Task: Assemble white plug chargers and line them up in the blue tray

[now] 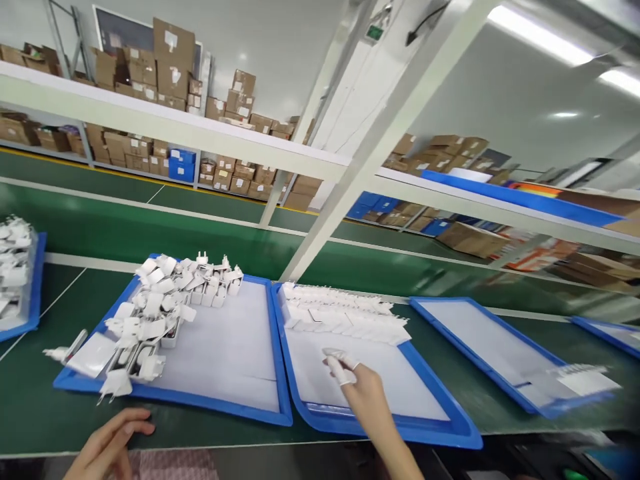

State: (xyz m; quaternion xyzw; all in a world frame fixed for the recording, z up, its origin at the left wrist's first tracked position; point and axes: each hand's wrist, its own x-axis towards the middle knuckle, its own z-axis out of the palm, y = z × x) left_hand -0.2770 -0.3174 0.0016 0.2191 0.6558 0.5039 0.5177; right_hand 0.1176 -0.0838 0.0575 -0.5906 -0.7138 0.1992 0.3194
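Observation:
My left hand is at the near table edge, in front of the left tray, its fingers loosely apart with nothing in them. My right hand reaches over the middle blue tray. White covers are on some of its fingertips; the fingers stretch out, and I see nothing held between them. Beyond that hand, white plug adapters stand in tight rows at the tray's far end. In the left blue tray, a heap of white plug chargers fills the left side, some hanging over the rim.
Another blue tray lies to the right, with a blurred row of white pieces at its near end. More chargers fill a tray at far left. A slanting white post and a shelf beam stand behind the green table.

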